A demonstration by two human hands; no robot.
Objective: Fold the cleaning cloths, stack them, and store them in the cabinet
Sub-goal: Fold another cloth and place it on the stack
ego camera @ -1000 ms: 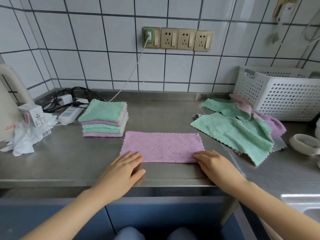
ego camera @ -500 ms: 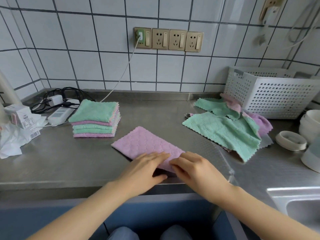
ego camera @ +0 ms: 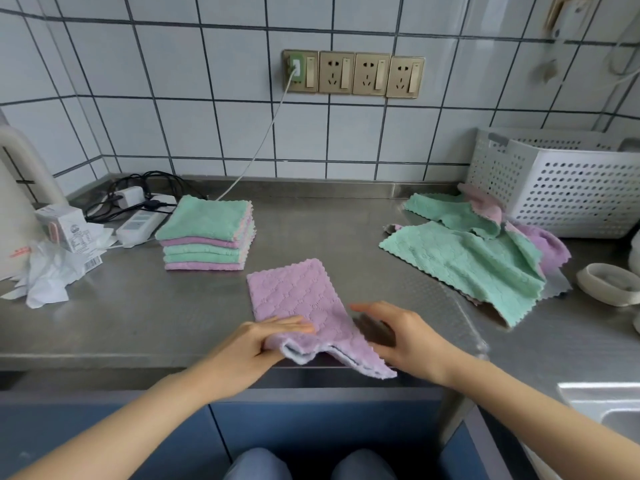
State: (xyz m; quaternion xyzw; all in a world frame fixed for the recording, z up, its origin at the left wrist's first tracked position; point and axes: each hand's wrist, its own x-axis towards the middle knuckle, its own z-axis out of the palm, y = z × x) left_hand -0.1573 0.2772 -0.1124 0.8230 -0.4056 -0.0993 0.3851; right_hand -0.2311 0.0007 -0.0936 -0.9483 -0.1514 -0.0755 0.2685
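A purple cleaning cloth (ego camera: 298, 299) lies folded on the steel counter (ego camera: 121, 317), its long side running away from me. The near end is lifted and hangs over the front edge. My left hand (ego camera: 256, 344) pinches that near end at its left corner, fingers on top. Just right of the cloth, my right hand (ego camera: 405, 337) hovers with straight fingers, the cloth's near right corner against its palm. A stack of folded green and purple cloths (ego camera: 207, 233) stands at the back left. Unfolded green and purple cloths (ego camera: 467, 258) lie in a heap at the right. Blue cabinet doors (ego camera: 311, 420) show below the counter.
A white perforated basket (ego camera: 561, 188) stands at the back right behind the heap. A power strip (ego camera: 138, 225), cables, a small carton (ego camera: 64, 223) and crumpled white plastic (ego camera: 52, 275) crowd the left. A white dish (ego camera: 609, 284) and a sink corner (ego camera: 609, 407) are at the right.
The purple cloth was a wide strip lying flat; both hands turned it until it runs lengthwise away from me. Its near end is now lifted, with my left hand pinching it.
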